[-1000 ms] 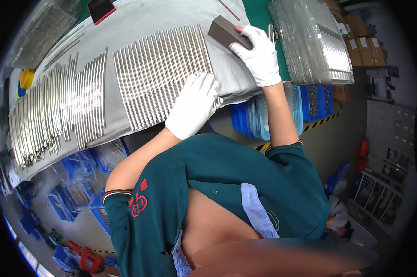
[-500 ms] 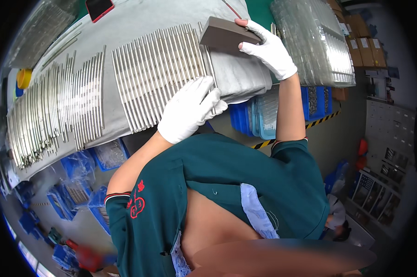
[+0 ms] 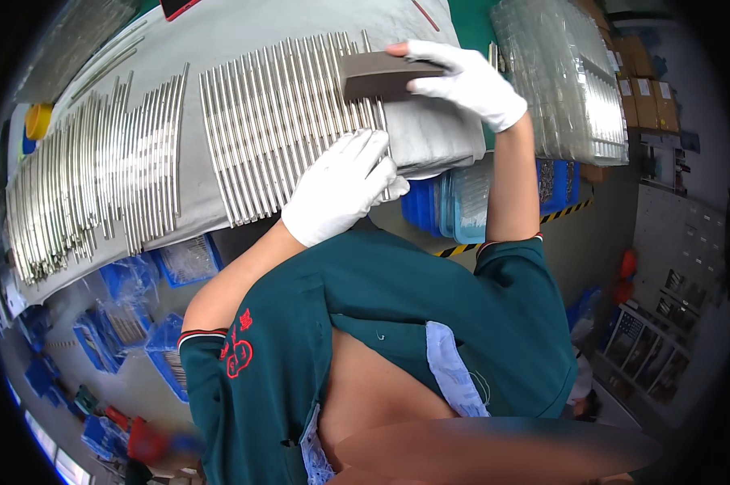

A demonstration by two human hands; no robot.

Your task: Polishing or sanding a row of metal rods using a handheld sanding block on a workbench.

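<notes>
My left hand (image 3: 338, 187), in a white glove, is closed around the near end of a slim metal rod (image 3: 383, 121) at the right end of a row of rods (image 3: 276, 121). In my right hand (image 3: 470, 85), gloved in white with the thumb and a fingertip bare, is a dark grey-brown rectangular block (image 3: 377, 77). The block lies across the held rod, and its left end reaches over the last rods of the row. It hides part of them. Whether the block presses on the rod, I cannot tell.
A second, denser bunch of rods (image 3: 98, 170) lies left on the grey-white cloth (image 3: 189, 153). Clear plastic trays (image 3: 563, 81) are stacked at the right. Blue bins (image 3: 420, 208) stand below the table edge. A red-edged phone (image 3: 177, 6) is at the back.
My right hand has brought the block left and nearer, so it now overlaps the rods more. The left hand keeps its grip on the rod. The whole view has shifted slightly.
</notes>
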